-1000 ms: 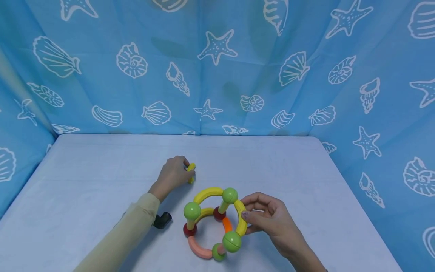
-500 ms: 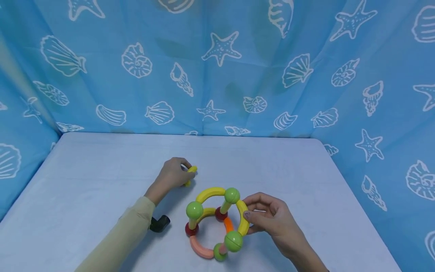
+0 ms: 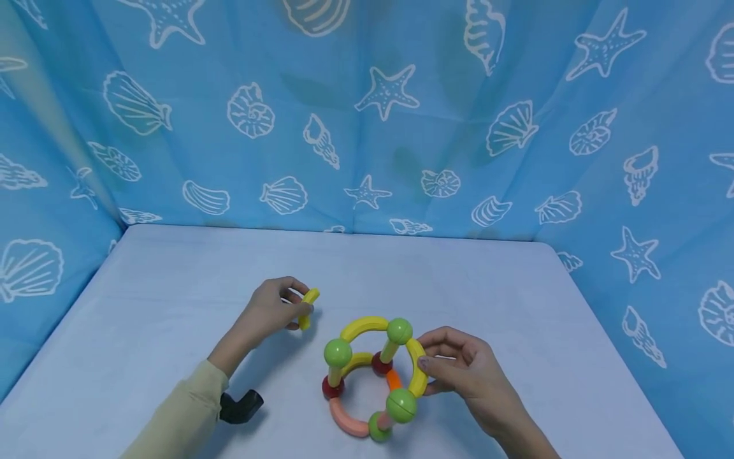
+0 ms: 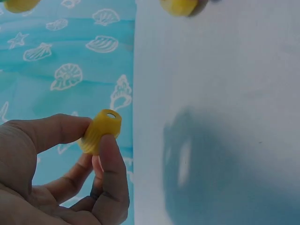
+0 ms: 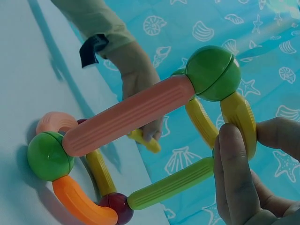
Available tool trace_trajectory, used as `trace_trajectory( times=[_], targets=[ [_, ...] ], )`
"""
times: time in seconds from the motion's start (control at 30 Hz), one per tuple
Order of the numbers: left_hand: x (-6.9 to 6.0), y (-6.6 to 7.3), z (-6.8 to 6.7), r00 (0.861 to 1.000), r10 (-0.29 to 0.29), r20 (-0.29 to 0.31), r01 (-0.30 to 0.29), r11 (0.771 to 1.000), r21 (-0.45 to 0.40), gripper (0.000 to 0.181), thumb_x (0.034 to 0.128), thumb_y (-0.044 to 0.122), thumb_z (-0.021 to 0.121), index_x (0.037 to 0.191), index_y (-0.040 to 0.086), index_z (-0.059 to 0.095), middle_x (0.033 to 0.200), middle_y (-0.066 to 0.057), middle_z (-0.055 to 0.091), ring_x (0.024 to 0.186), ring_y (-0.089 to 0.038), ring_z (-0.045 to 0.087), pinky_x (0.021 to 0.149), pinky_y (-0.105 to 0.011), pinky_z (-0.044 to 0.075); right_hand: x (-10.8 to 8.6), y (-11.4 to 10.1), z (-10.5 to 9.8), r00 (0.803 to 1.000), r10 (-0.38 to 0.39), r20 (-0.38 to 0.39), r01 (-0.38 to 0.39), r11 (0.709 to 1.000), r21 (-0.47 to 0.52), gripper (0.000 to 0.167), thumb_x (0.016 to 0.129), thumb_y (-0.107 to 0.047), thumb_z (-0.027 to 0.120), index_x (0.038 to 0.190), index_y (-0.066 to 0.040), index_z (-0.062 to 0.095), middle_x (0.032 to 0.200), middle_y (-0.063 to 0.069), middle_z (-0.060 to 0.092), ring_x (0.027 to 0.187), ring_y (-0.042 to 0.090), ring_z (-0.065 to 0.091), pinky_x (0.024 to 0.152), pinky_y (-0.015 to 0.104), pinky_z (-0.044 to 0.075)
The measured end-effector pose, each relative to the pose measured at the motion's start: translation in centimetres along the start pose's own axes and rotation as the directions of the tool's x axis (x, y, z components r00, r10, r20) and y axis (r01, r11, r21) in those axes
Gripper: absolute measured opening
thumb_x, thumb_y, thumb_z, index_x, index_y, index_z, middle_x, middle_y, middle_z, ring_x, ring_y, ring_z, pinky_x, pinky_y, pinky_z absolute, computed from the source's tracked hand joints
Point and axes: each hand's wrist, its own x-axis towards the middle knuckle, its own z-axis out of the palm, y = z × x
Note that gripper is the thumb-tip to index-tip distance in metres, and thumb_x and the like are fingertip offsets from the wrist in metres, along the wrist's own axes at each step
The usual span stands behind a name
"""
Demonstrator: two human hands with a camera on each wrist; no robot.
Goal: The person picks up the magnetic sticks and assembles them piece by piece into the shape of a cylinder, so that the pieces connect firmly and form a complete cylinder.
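Note:
My left hand (image 3: 269,310) pinches a short curved yellow rod (image 3: 310,307) between thumb and fingers, above the table. Its hollow end faces the camera in the left wrist view. With thumb and fingers, my right hand (image 3: 473,373) holds a yellow curved rod (image 3: 418,368) in the upper ring of a ball-and-rod building toy. That frame stands on the table, with green balls (image 3: 401,405) on top and dark red balls (image 3: 382,363) plus a green one below. A pink upright rod (image 5: 131,112) and an orange curved rod (image 5: 83,201) show in the right wrist view.
The white table (image 3: 516,287) reaches back to a blue curtain (image 3: 332,115) with shell and starfish prints, which also hangs along both sides. A black device (image 3: 241,407) sits at the left sleeve.
My left hand has drawn back and to the left with the yellow rod, turning it slightly. My right hand keeps its hold on the frame; the head view has shifted a little.

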Motion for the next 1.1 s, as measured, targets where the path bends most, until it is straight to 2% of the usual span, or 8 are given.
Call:
trace_trajectory(
  times=[0.2,0.33,0.53,0.73,0.8,1.0,1.1],
  targets=[
    [-1.4,-0.4,-0.1,1.0,-0.024,0.015,0.025,0.992,-0.121,0.028,0.0882,0.009,0.073,0.114,0.003,0.063,0.1,-0.014,0.058,0.083,-0.025,0.064,0.067,-0.037,0.06,0.1,0.1,0.0,1.0,-0.001,0.002,0.001,1.0,0.004,0.036,0.088,-0.011,0.074,0.117,0.005,0.059,0.099,0.022,0.064,0.075,0.029,0.068,0.07,0.05,0.059],
    [-2.3,-0.6,-0.1,0.996,-0.076,0.042,0.084,0.969,-0.234,0.031,0.0894,0.009,0.072,0.117,0.003,0.061,0.105,-0.016,0.059,0.086,-0.026,0.065,0.07,-0.038,0.06,0.1,0.1,0.0,1.0,0.0,0.0,0.0,1.0,0.004,0.036,0.088,-0.012,0.074,0.117,0.005,0.059,0.099,0.022,0.063,0.076,0.029,0.068,0.071,0.049,0.059],
    [-3.7,-0.9,-0.3,0.988,-0.111,0.108,0.144,0.911,-0.386,0.038,0.0907,0.013,0.07,0.125,0.003,0.057,0.111,-0.019,0.062,0.088,-0.026,0.065,0.075,-0.038,0.059,0.1,0.2,0.0,1.0,-0.006,0.006,0.006,1.0,0.006,0.036,0.088,-0.011,0.074,0.117,0.005,0.059,0.099,0.022,0.064,0.075,0.029,0.068,0.07,0.05,0.059],
    [-5.7,-1.0,-0.3,0.972,-0.17,0.159,0.229,0.822,-0.522,0.043,0.0922,0.013,0.068,0.13,0.001,0.051,0.109,-0.017,0.06,0.089,-0.024,0.062,0.077,-0.037,0.059,0.0,0.2,0.0,1.0,-0.007,0.009,0.007,1.0,0.012,0.037,0.088,-0.011,0.074,0.117,0.005,0.059,0.1,0.022,0.064,0.076,0.028,0.067,0.07,0.05,0.059],
    [-6.3,-1.0,-0.3,0.968,-0.194,0.161,0.251,0.798,-0.548,0.045,0.0915,0.014,0.069,0.13,0.001,0.05,0.112,-0.017,0.059,0.09,-0.024,0.062,0.079,-0.037,0.058,0.0,0.3,0.0,1.0,-0.006,0.009,0.006,1.0,0.014,0.037,0.088,-0.011,0.075,0.117,0.005,0.059,0.1,0.022,0.064,0.076,0.028,0.067,0.07,0.05,0.059],
    [-7.5,-0.9,0.1,0.957,-0.235,0.171,0.29,0.758,-0.585,0.049,0.0886,0.016,0.072,0.13,0.003,0.05,0.115,-0.018,0.057,0.092,-0.024,0.064,0.081,-0.038,0.058,-0.1,0.3,0.0,1.0,-0.008,0.007,0.008,1.0,0.018,0.037,0.088,-0.01,0.074,0.117,0.006,0.059,0.099,0.022,0.064,0.076,0.027,0.067,0.07,0.049,0.059],
    [-8.2,-0.8,0.3,0.947,-0.259,0.189,0.32,0.722,-0.613,0.05,0.0887,0.017,0.074,0.13,0.003,0.049,0.11,-0.016,0.059,0.091,-0.023,0.064,0.081,-0.038,0.058,-0.1,0.3,0.1,1.0,-0.006,0.008,0.006,1.0,0.022,0.036,0.088,-0.01,0.074,0.117,0.006,0.059,0.099,0.021,0.064,0.076,0.027,0.067,0.07,0.049,0.059]
  ],
)
